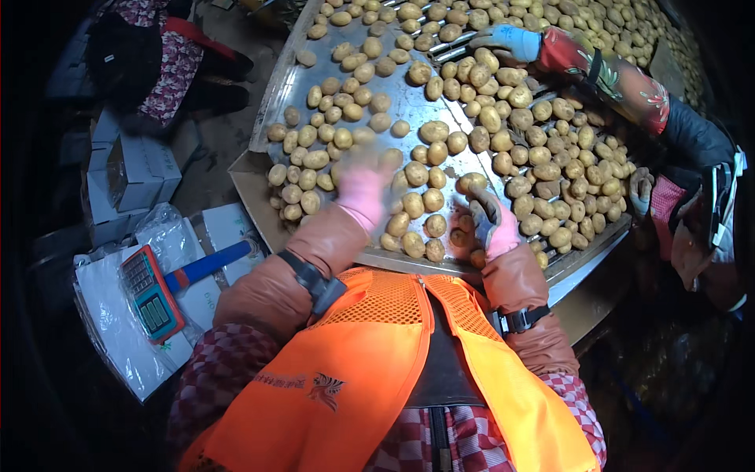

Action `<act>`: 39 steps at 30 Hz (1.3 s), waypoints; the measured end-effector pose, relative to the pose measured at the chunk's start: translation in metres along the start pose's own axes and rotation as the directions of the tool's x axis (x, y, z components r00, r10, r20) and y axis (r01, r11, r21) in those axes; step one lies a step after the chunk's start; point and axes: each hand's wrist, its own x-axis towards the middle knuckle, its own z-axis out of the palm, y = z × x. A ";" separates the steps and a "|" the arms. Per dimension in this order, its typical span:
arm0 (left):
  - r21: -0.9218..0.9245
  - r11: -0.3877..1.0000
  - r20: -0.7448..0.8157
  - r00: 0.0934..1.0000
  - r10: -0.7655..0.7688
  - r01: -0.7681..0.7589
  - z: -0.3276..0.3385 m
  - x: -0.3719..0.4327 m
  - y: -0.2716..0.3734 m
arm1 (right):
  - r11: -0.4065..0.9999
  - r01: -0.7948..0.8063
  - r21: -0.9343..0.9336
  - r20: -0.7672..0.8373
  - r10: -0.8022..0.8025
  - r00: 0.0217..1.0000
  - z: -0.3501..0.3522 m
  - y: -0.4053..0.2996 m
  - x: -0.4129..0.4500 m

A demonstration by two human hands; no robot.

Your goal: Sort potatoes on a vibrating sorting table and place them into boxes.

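Observation:
My left hand (367,187), in a pink-cuffed glove, is blurred over potatoes on the left part of a metal sorting table (407,106); whether it holds one cannot be made out. My right hand (489,217), in a similar glove with grey fingers, has its fingertips at a potato (472,182) near the table's front edge; its grip is unclear. Between my hands lie several loose potatoes (414,204). A dense layer of potatoes (545,171) covers metal rollers to the right.
A co-worker's blue-gloved hand (508,43) reaches over the rollers; another gloved hand (640,187) is at the right edge. At left are a digital scale display (153,294) on a blue post, plastic-wrapped flat cartons (112,312), white boxes (144,171) and a person (171,71).

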 end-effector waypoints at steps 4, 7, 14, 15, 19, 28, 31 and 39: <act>0.047 0.773 -0.105 0.766 0.634 -0.633 0.001 -0.037 0.001 | 0.987 0.158 0.024 -0.018 -0.158 0.987 -0.004 0.011 0.021; -0.022 0.887 -0.209 0.870 0.446 -0.461 0.015 -0.036 -0.060 | 0.925 -0.193 -0.326 0.093 0.234 0.968 -0.032 -0.024 0.010; -0.014 0.863 -0.413 0.789 0.455 -0.505 -0.019 0.030 0.004 | 0.699 -0.318 -0.641 0.133 0.509 0.851 0.000 -0.032 -0.012; -0.107 0.911 -0.240 0.900 0.365 -0.398 -0.036 0.043 0.036 | 0.792 -0.475 -0.383 0.244 0.583 0.775 0.016 -0.016 -0.005; -0.137 0.986 0.094 0.989 0.112 -0.099 -0.030 0.103 0.079 | 0.838 -0.491 0.239 0.461 0.347 0.817 0.044 -0.016 0.001; -0.501 0.865 0.249 0.956 0.152 -0.006 -0.058 0.072 0.119 | 0.387 -0.231 0.893 0.165 0.196 0.966 -0.016 0.020 -0.024; -0.288 0.837 0.174 0.834 0.524 -0.465 -0.046 0.048 0.168 | 0.019 -0.080 0.997 0.075 0.188 0.979 -0.029 0.030 -0.031; 0.059 0.796 0.167 0.792 0.588 -0.603 -0.018 0.124 0.218 | -0.076 0.375 0.924 -0.288 0.506 0.813 -0.136 0.115 -0.147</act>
